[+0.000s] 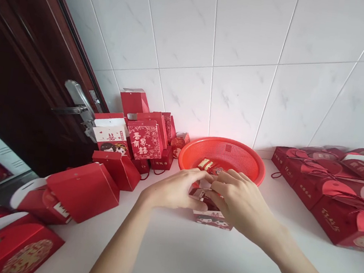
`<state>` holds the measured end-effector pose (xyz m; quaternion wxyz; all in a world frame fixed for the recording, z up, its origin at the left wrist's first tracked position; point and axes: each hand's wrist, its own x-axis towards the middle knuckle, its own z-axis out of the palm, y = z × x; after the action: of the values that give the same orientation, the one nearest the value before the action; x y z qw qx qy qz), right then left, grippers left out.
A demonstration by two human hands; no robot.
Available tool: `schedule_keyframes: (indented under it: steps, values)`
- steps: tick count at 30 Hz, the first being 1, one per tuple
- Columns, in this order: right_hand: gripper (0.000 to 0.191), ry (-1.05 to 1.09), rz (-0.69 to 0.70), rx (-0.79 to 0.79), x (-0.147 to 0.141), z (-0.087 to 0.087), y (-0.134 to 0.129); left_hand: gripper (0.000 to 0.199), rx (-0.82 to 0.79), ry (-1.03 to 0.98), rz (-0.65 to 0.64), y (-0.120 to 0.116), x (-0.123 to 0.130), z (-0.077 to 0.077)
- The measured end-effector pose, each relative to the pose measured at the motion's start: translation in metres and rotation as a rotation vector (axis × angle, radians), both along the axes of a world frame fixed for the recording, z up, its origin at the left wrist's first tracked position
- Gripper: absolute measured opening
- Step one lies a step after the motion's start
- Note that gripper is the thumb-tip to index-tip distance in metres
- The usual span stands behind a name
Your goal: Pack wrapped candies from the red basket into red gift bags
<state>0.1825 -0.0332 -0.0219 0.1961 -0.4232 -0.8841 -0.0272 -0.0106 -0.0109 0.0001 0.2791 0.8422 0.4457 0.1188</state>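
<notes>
A small red-and-white candy box (213,221) with cartoon figures on its front stands upright on the white tabletop, its upper part mostly covered by my hands. My left hand (177,189) curves around the box's left side, thumb at the front and fingers over the top. Above the opening, my right hand (239,200) has its fingers bent and pressed together; what they pinch is hidden. Between the hands shows a small dark red piece with a striped, barcode-like patch (198,193). Right behind the box is a red plastic basket (255,164) holding a few small wrapped packets (205,164).
Several red gift boxes (84,191) stand at the left, some with raised flaps. Rows of closed red boxes with cords (325,195) line the right. A tiled wall (241,95) rises behind the basket. A dark door with a metal handle (74,109) is at the left.
</notes>
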Motion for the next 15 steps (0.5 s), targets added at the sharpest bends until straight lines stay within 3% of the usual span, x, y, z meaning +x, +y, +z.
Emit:
schedule_keyframes:
  steps: [5, 10, 15]
  values:
    - [0.027, 0.032, -0.07, -0.077, -0.001, 0.001, 0.001, 0.054, -0.013, -0.047, -0.033, 0.004, 0.0, -0.004]
    - [0.028, 0.365, 0.015, -0.212, 0.011, 0.004, 0.004, 0.05, -0.003, -0.001, 0.031, 0.006, -0.001, -0.005]
    - [0.034, 0.617, 0.061, -0.252, 0.024, 0.011, 0.009, 0.031, -0.002, 0.002, 0.015, 0.005, 0.0, -0.003]
